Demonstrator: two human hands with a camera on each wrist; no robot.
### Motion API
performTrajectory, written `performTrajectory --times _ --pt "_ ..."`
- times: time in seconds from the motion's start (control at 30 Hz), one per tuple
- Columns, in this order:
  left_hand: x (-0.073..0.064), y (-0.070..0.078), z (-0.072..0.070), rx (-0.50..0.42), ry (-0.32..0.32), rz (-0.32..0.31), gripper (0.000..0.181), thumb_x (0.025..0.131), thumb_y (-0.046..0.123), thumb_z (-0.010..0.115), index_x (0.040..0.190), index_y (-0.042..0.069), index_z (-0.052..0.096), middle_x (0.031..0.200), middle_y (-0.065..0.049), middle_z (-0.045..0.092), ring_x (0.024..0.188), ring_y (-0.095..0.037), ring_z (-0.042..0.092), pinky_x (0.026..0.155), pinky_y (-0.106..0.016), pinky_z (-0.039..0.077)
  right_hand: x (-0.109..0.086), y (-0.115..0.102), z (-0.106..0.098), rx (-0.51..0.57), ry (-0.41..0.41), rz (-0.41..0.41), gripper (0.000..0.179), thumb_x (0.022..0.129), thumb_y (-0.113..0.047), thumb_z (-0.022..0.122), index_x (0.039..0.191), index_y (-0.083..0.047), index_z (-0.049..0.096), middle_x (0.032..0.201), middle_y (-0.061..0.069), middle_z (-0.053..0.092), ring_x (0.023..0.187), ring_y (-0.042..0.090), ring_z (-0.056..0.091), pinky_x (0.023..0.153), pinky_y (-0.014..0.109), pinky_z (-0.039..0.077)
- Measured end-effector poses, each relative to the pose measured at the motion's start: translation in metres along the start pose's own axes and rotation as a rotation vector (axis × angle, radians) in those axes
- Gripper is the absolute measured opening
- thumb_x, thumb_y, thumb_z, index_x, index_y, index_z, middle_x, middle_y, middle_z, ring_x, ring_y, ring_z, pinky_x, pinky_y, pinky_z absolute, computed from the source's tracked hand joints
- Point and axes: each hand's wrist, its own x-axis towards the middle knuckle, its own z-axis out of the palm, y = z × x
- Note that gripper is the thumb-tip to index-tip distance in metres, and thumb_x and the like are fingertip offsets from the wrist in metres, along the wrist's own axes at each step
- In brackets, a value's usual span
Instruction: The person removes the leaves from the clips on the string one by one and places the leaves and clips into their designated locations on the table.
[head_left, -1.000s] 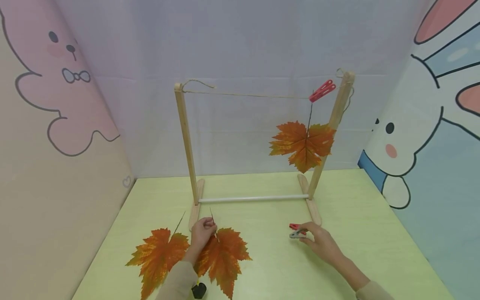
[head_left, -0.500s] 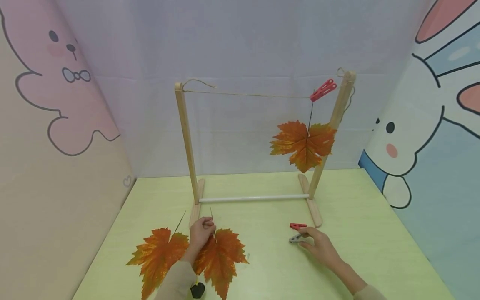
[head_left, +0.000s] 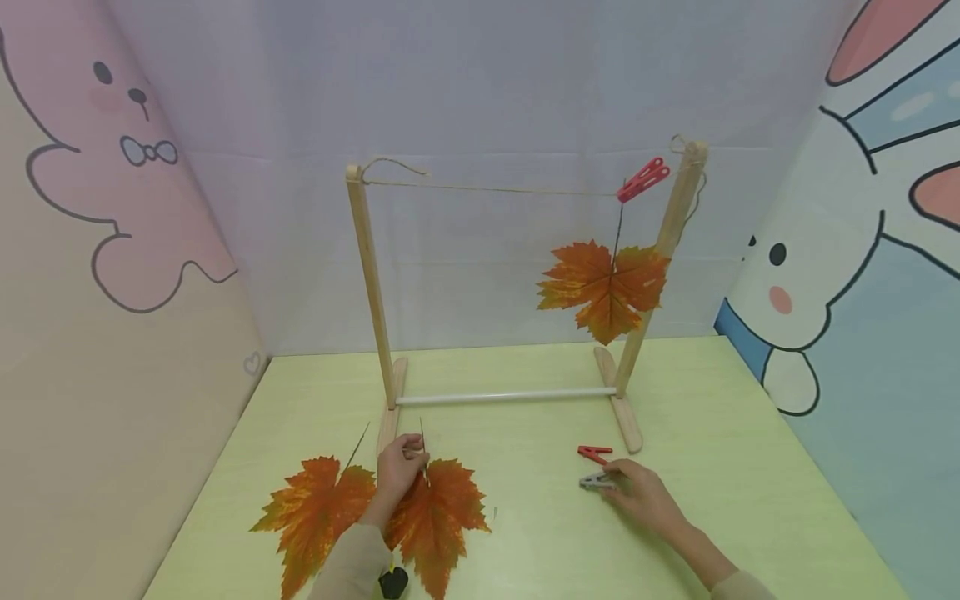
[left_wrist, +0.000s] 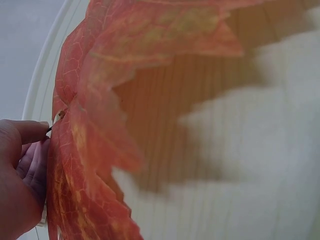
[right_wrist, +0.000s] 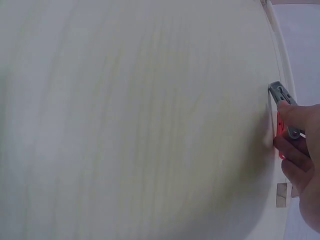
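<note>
My left hand [head_left: 401,471] pinches the thin dark stem of an orange maple leaf [head_left: 438,521]; in the left wrist view that leaf [left_wrist: 100,115] stands up off the table beside thumb and fingers. Grey clothespin [head_left: 596,481] sits between the thumb and fingers of my right hand [head_left: 645,500], low over the table. Just behind it lies a red clothespin [head_left: 594,452]. A second maple leaf [head_left: 318,508] lies left of my left hand. From the string [head_left: 487,190] hangs a third maple leaf [head_left: 607,287], clipped by its stem with a red clothespin [head_left: 642,179].
A wooden frame with a left post [head_left: 371,292] and a right post [head_left: 660,250] carries the string. A white rod [head_left: 502,397] joins its feet near the table. Close to my left sleeve is a small black object [head_left: 393,582]. Printed walls enclose the table [head_left: 720,450].
The right hand has drawn slightly down with the grey clothespin, away from the red one on the table. The left hand and its leaf have shifted a little to the left.
</note>
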Motion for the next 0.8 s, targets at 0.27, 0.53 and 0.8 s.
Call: performTrajectory --times 0.27,0.53,0.8 --pt "0.0000 -0.0015 0.0003 -0.019 0.010 0.002 0.027 0.075 -0.001 0.069 0.101 -0.006 0.063 0.089 -0.016 0.066 0.074 -0.024 0.064 0.062 -0.033 0.053 -0.0021 0.0025 0.0010 -0.008 -0.029 0.069 0.033 0.061 -0.003 0.080 0.091 -0.006 0.064 0.088 -0.002 0.065 0.082 0.014 0.061 0.073 0.034 0.049" --pt "-0.0002 -0.0021 0.0006 -0.043 0.030 0.006 0.027 0.075 -0.003 0.069 0.100 -0.006 0.063 0.088 -0.016 0.065 0.075 -0.025 0.064 0.062 -0.034 0.053 -0.0018 0.0029 0.0006 -0.017 -0.030 0.066 0.034 0.059 -0.003 0.081 0.089 -0.007 0.064 0.087 -0.003 0.064 0.081 0.014 0.060 0.073 0.033 0.049" --pt "0.0002 -0.0028 0.0006 -0.068 0.051 -0.008 0.026 0.074 -0.003 0.069 0.100 -0.006 0.063 0.086 -0.015 0.065 0.076 -0.026 0.064 0.063 -0.034 0.053 -0.0014 0.0031 -0.0005 -0.014 -0.051 0.072 0.034 0.059 -0.004 0.082 0.088 -0.009 0.065 0.086 -0.005 0.063 0.081 0.013 0.060 0.073 0.032 0.049"
